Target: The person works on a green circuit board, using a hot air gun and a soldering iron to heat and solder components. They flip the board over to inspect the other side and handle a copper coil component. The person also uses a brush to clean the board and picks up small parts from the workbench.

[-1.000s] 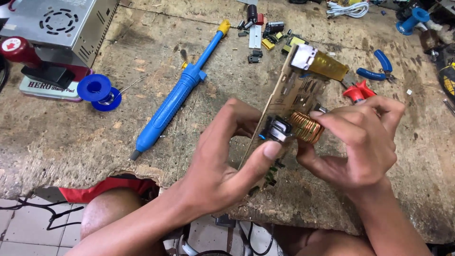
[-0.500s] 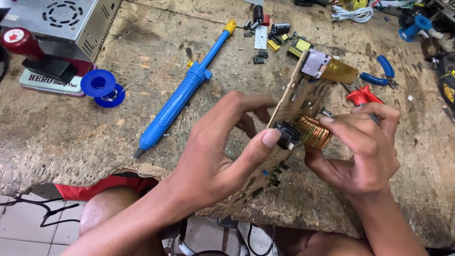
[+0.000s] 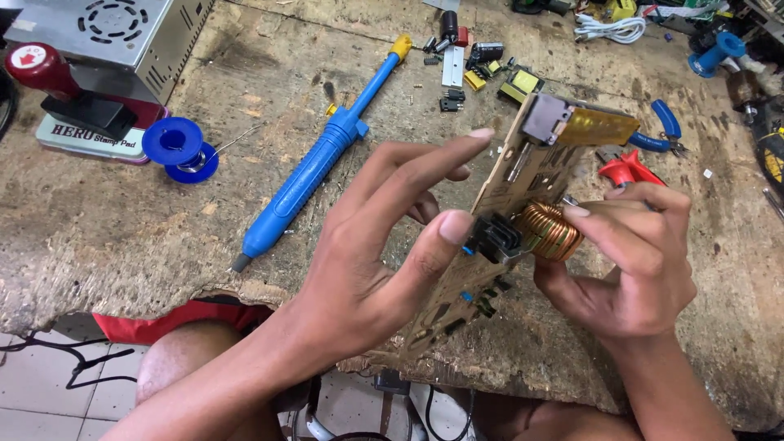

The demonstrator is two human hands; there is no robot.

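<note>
Since the picture 0.5 s ago the circuit board [image 3: 523,184] has been turned a little more upright and edge-on in the middle right of the frame, and the left hand [image 3: 384,245] has shifted on it: its thumb now presses flat on the small black part [image 3: 495,237] at the board's near edge, while its index finger stretches out straight toward the board's upper end instead of curling over it. The other left fingers sit behind the board, so this hand is half open, pinching the board between thumb and fingers. The right hand [image 3: 633,253] is curled around the far side, fingertips at the copper coil [image 3: 549,232], steadying the board from the right; it is closed loosely on the board's edge. 2 hands thus share the 1 board, held in the air just above the near edge of the counter [image 3: 122,253]. The shift reads as a regrip to bring the black part and coil under the thumb and into clearer sight.

On the counter, a long blue pump tool [image 3: 314,167] lies diagonally in the centre left, a blue spool [image 3: 178,149] sits beside it at upper left near a metal box [image 3: 114,33], and red-handled pliers [image 3: 625,170] and blue-handled pliers [image 3: 663,131] lie behind the board at right. Small loose parts [image 3: 469,69] are scattered at top centre.
</note>
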